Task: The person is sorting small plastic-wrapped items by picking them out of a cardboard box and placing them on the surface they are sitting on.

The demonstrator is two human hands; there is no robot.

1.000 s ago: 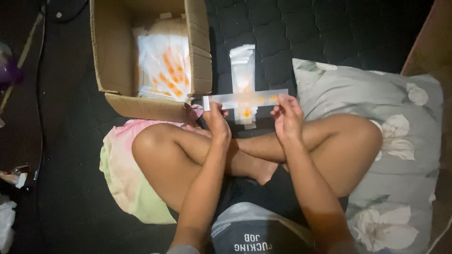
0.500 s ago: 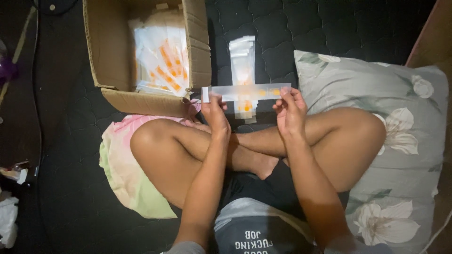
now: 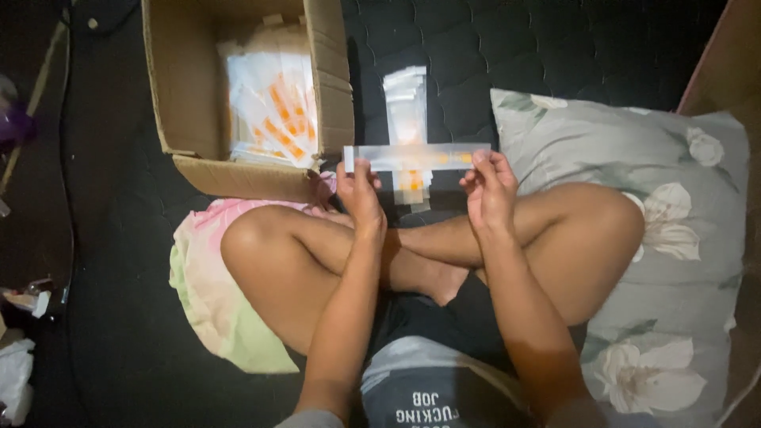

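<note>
1. Fingers [image 3: 358,171] of the left hand [image 3: 361,194] pinch the left end of a long clear packet [image 3: 416,157], held level above the crossed legs.
2. Right hand [image 3: 489,189] mirrors it, fingers closed on the packet's right end.
3. Both forearms reach forward over the knees.
4. Behind the packet lies a stack of similar packets [image 3: 406,103] on the dark mattress [image 3: 555,47], beside the open cardboard box [image 3: 186,87].

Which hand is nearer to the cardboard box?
Left. The left hand is just right of the cardboard box, near its corner; the right hand is farther right, beside the pillow.
</note>
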